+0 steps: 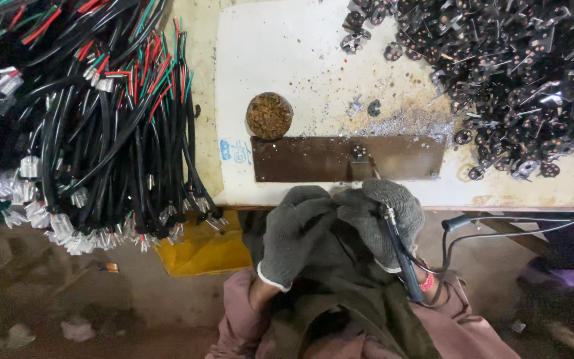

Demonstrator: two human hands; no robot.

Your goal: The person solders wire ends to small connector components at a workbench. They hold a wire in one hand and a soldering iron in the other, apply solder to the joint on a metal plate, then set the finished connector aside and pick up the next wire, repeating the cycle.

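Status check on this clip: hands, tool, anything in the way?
Right hand gripping soldering iron. Left hand gloved, beside it. Small black part sits on brown plate. Nothing blocking.

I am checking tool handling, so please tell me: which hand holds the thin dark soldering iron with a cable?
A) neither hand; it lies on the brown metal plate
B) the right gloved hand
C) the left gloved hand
B: the right gloved hand wraps the thin dark soldering iron, whose tip points toward the brown metal plate; the left gloved hand is beside it.
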